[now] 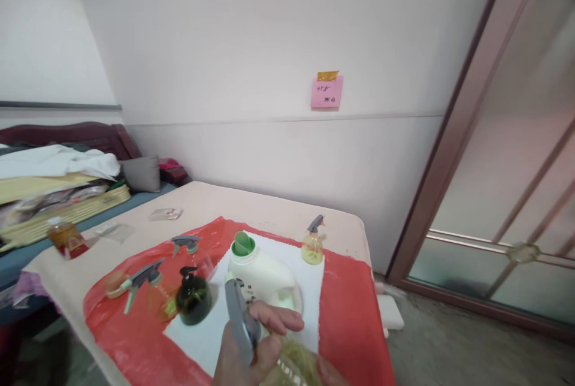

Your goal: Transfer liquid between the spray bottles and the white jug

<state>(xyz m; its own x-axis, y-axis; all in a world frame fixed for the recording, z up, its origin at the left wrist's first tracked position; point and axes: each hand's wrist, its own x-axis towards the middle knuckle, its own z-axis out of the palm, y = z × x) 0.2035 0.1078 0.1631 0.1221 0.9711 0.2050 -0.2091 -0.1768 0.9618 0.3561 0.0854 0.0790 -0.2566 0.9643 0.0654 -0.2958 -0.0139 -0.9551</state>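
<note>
Hands: one hand (251, 353) at the near edge of the view, fingers curled around a clear spray bottle (291, 368) of yellowish liquid, thumb across its neck, grey trigger head (238, 320) pointing up and away. Which hand this is cannot be told; the other is out of view.

Bottle held: low, near centre, above the white sheet (202, 338) on the desk (269, 206).

Adjacent items: white jug with green cap (258, 275) just beyond the fingers; dark green pump bottle (193, 299) to its left; two spray bottles (148, 284) lying further left on the red plastic cover (350, 314); small yellow spray bottle (313, 245) upright at the far right of the sheet; jar with red label (67, 239) at far left.

Risks, judged: the grip sits high on the neck, so the body could slip or swing and knock the jug; a squeeze on the trigger would spray the sheet; crowded bottles topple easily.
</note>
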